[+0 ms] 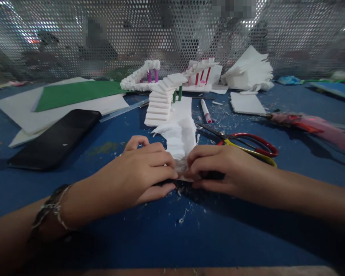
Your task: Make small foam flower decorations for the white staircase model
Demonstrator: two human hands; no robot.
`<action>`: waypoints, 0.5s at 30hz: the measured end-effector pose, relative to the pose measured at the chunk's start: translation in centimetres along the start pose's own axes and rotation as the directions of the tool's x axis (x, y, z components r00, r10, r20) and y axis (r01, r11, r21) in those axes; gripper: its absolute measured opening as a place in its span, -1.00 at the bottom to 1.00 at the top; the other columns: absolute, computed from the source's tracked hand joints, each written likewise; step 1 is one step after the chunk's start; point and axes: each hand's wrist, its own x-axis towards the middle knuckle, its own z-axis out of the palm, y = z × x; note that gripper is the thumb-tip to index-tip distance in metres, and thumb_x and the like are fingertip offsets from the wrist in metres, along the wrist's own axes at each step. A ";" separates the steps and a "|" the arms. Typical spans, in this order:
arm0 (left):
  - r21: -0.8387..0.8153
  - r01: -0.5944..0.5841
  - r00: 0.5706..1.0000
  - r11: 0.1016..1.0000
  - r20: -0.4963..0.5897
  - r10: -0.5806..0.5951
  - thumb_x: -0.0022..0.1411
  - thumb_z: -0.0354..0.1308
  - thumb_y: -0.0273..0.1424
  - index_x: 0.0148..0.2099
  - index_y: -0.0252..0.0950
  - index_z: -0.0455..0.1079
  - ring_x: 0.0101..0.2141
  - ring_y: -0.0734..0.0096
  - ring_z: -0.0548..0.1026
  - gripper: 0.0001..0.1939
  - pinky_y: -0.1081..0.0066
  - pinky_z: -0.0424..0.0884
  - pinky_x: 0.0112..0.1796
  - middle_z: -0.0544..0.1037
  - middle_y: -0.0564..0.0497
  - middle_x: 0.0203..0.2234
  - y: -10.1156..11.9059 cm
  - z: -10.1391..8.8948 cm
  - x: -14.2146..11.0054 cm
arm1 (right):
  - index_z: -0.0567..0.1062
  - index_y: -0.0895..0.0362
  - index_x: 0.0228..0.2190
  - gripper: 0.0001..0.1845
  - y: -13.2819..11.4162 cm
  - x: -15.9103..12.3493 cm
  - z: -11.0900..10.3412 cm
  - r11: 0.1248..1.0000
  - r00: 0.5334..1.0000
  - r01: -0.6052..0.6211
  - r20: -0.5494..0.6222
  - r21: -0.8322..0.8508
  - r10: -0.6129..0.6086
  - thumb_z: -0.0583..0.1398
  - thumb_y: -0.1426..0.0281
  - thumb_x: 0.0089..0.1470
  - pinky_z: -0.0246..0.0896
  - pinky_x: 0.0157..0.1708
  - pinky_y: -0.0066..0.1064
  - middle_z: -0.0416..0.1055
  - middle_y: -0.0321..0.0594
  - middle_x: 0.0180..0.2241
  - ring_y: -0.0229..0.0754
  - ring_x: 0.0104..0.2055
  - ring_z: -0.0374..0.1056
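Work item: white tissue (182, 140), crumpled, at center of blue table (166, 241), between both hands, just in front of white stair model (160, 104). Near end of tissue covered by fingertips; exact lower edge not traceable.

Left hand (149, 168): at left side of tissue, palm down, fingers bent, thumb apart below. Fingertips partly hidden; cannot tell whether pinching or merely pressing. Right hand (218, 165): at right side of tissue, fingers curled inward, thumb below. Tips blurred and shaded; cannot tell grip. Both forearms cut off by side borders.

Scissors (247, 145): just behind right hand, blades toward far left, yellow handle partly covered by right hand. Marker (206, 111): beyond scissors, lettering illegible. Pink tool (324, 130): cut off at right border, blurred; type indeterminable. Phone (54, 140): left of left hand, dark face up. Behind perforated screen (172, 34): background shapes, blurred, partly pixelated, not identifiable.
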 end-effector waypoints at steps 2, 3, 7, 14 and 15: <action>0.007 -0.008 1.000 1.000 -0.029 0.008 0.16 0.01 -0.34 -0.31 -0.24 0.37 -0.35 0.39 0.32 -0.87 0.34 0.00 -0.27 0.47 0.10 -0.39 0.0 0.2 0.1 | 0.45 0.23 -0.39 -0.85 0.0 -0.1 0.1 0.996 0.998 0.064 -0.005 -0.054 -0.064 0.07 0.54 0.03 0.18 -0.30 -0.51 0.34 -0.19 -0.33 -0.31 -0.31 0.28; 0.015 0.002 0.999 1.000 -0.040 -0.002 0.16 0.01 -0.32 -0.32 -0.24 0.37 -0.36 0.40 0.32 -0.85 0.34 -0.01 -0.26 0.47 0.10 -0.40 0.1 0.3 0.2 | 0.45 0.24 -0.38 -0.82 0.0 -0.1 0.3 0.993 0.996 0.087 -0.015 -0.084 -0.088 0.04 0.53 0.05 0.18 -0.29 -0.50 0.34 -0.16 -0.33 -0.29 -0.30 0.29; 0.085 0.041 0.999 0.996 -0.010 -0.041 0.14 0.04 -0.31 -0.38 -0.28 0.35 -0.43 0.41 0.32 -0.84 0.36 0.03 -0.31 0.45 0.08 -0.48 1.0 0.3 0.9 | 0.44 0.26 -0.42 -0.82 -0.3 -0.3 0.8 0.986 0.991 0.071 -0.098 -0.152 -0.087 0.03 0.54 0.04 0.18 -0.36 -0.46 0.34 -0.14 -0.39 -0.25 -0.36 0.28; 0.254 0.027 1.000 0.967 -0.006 -0.026 0.17 -0.02 -0.40 -0.44 -0.34 0.33 -0.46 0.37 0.32 -0.82 0.33 0.07 -0.33 0.43 0.04 -0.53 2.2 0.1 2.4 | 0.40 0.28 -0.49 -0.90 -0.5 -0.1 1.2 0.997 0.975 0.023 -0.220 -0.077 -0.039 0.09 0.57 -0.02 0.12 -0.47 -0.52 0.30 -0.20 -0.49 -0.32 -0.46 0.20; 0.246 0.014 1.000 0.969 -0.007 -0.013 0.18 -0.04 -0.41 -0.43 -0.34 0.33 -0.46 0.37 0.32 -0.81 0.32 0.07 -0.33 0.44 0.03 -0.52 2.1 0.2 2.4 | 0.39 0.28 -0.51 -0.91 -0.4 -0.1 1.1 0.997 0.973 0.012 -0.231 -0.072 -0.028 0.09 0.57 -0.03 0.12 -0.47 -0.52 0.29 -0.20 -0.50 -0.32 -0.47 0.19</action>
